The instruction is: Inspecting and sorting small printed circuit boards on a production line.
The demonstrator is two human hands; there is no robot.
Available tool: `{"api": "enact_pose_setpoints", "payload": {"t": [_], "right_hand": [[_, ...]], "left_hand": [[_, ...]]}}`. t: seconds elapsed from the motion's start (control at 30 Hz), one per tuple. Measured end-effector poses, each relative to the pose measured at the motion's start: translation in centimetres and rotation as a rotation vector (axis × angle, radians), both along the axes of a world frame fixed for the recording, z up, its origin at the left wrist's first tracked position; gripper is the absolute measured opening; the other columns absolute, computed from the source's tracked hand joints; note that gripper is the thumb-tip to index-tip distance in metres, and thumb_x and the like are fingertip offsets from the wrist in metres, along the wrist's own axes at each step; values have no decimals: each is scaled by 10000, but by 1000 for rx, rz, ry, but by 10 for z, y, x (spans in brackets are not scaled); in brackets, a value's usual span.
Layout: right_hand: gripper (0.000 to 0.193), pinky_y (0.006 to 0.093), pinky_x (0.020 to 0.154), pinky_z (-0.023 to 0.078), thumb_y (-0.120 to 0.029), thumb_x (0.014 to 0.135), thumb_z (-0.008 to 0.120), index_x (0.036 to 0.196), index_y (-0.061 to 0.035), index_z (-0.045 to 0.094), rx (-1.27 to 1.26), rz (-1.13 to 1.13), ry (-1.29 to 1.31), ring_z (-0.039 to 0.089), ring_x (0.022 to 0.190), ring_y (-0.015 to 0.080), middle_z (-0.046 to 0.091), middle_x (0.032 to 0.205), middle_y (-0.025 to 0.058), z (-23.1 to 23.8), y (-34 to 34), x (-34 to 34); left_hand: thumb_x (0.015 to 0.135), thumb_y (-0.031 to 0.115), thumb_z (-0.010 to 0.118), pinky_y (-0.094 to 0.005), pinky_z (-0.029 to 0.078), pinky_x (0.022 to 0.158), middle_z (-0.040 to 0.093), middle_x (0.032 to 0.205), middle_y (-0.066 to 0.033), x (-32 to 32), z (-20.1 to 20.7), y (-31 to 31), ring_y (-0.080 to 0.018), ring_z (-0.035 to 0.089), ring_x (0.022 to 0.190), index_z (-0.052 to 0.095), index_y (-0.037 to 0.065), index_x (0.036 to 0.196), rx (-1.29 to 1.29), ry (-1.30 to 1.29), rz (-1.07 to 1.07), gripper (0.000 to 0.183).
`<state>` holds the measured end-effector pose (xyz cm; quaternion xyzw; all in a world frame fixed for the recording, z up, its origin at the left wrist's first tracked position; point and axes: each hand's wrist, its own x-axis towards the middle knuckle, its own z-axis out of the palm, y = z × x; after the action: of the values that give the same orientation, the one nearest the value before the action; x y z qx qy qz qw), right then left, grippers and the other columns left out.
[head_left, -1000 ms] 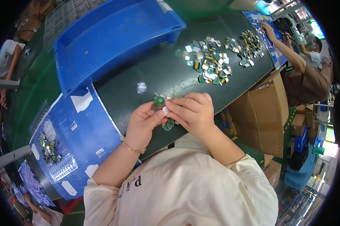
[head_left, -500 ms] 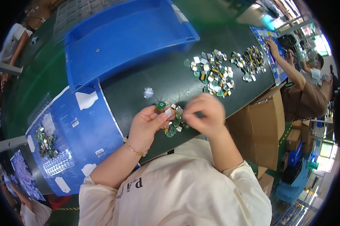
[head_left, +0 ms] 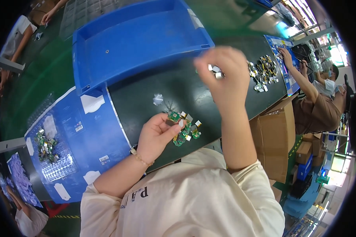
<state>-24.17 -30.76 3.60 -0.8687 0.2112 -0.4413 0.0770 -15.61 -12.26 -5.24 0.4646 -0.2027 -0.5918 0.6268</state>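
My left hand pinches a small green circuit board with a dark square part and a white piece near the thumb. Just beyond its fingertips, a small heap of green boards with white and silver pieces lies on the dark table. My right hand is raised and smeared by motion, with its fingers bent. Behind it, a larger heap of boards is mostly hidden. Whether the right fingers hold anything does not show.
A big blue bin stands at the far side. Crumpled clear plastic lies before it. On the left, a blue sheet carries a clear tray with boards. Another heap, a cardboard box and a co-worker's hand are rightward.
My right hand has left the near heap and moved up and away to the right, over the larger heap. My left hand keeps its board in nearly the same place.
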Motion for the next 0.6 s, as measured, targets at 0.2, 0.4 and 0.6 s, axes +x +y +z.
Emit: {"api": "enact_pose_setpoints", "payload": {"t": [0.2,0.4,0.6], "right_hand": [[122,188,556,376,-126,843,640,832,-7,614,1171,289,110,486,640,38,572,754,-7,-71,78,-60],[125,173,575,380,-130,843,659,848,-27,587,1430,343,9,491,669,28,573,781,-19,-79,87,-66],[138,165,500,317,-151,829,687,802,-43,606,1685,368,-51,438,584,-7,545,671,-61,-82,78,-75]], "left_hand": [[843,16,623,-235,498,744,638,945,-59,-6,-4,2,-113,630,842,569,5,1009,-123,-167,123,175],[756,76,666,-315,496,738,641,985,-80,-1,4,2,-236,629,856,639,88,969,-253,-1110,16,215],[762,83,668,-302,496,735,644,991,-72,-2,9,0,-217,633,863,643,96,986,-288,-1245,-15,225]]}}
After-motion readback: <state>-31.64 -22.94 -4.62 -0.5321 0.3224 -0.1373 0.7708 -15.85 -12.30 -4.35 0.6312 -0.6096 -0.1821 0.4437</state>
